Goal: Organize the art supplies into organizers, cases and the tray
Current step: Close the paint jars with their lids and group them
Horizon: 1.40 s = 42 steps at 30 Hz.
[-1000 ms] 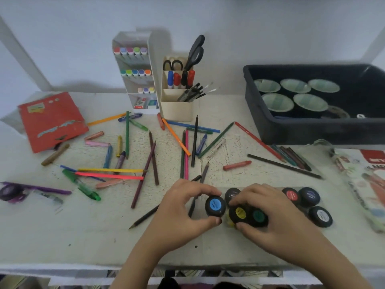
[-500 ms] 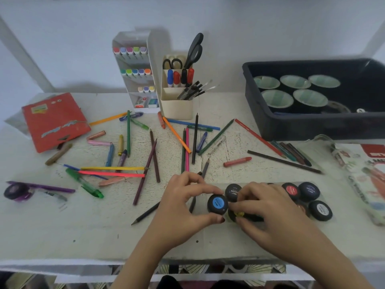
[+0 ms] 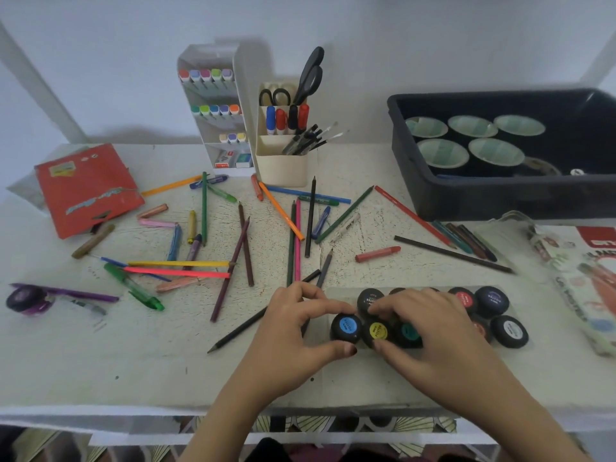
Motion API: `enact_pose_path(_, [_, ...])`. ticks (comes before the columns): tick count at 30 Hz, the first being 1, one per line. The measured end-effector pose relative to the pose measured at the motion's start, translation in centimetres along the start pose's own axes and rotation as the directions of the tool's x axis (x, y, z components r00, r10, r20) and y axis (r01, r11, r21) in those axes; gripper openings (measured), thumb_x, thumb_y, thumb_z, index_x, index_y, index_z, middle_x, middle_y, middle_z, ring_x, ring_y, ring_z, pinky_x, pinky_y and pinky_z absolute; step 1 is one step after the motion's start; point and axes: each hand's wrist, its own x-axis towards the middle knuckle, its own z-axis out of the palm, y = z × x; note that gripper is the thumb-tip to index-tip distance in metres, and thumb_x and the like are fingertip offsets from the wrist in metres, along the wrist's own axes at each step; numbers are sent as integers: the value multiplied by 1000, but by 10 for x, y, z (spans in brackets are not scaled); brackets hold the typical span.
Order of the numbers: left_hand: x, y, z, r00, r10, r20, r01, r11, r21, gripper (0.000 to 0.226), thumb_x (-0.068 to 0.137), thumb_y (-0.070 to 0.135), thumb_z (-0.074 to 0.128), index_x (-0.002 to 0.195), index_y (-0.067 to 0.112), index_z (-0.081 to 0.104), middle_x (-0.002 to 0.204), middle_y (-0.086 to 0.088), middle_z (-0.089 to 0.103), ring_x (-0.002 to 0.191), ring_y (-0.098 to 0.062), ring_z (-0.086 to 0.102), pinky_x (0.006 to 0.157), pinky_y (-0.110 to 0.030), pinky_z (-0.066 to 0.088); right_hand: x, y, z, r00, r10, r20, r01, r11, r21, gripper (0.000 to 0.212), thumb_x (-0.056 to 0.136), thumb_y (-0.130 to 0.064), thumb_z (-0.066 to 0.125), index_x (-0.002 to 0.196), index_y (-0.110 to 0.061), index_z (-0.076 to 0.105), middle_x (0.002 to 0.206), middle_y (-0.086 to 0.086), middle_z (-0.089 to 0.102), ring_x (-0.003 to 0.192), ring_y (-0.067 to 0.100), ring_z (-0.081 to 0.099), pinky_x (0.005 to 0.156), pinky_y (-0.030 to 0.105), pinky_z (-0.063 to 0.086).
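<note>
Seen from the head camera, the left hand pinches a round black paint pot with a blue label. The right hand curls round the yellow-labelled black pot touching it, both near the front of the white table.

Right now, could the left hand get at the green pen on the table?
Probably yes: the green pen lies uncovered, only flat pencils between, though the left hand pinches a blue-lidded pot.

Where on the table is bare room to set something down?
Bare: the front strip of the table, left of the left hand, below the green pen. Crowded: the centre with pencils, and the paint jars at the right hand.
</note>
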Motion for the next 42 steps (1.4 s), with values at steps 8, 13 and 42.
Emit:
enact_pose_path(8, [1,-2,2,997,-3,-81,4,1000,15,13,74,46,70,85,53,68,95,22,48,102,3,39,79,-1,24,3,-1,-2,999,18,50,-20,1000,21,20,75,-49,51,90,-38,59,85,-26,53,86,-3,48,81,22,34])
enact_pose_path(13, [6,-1,-2,998,42,-35,-39,996,81,19,78,39,72,95,46,70,97,22,47,102,4,38,81,-4,25,5,-1,-6,994,45,98,-48,999,26,22,72,-51,49,86,-38,60,83,-21,53,85,-1,47,80,21,32])
enact_pose_path(42, [-85,-181,-220,614,-426,-664,611,789,60,38,74,-2,67,110,11,63,100,-6,57,93,-20,52,82,-24,33,103,-105,64,991,-131,39,125,986,113,21,77,-52,44,88,-43,59,80,-28,49,92,-11,45,74,17,33])
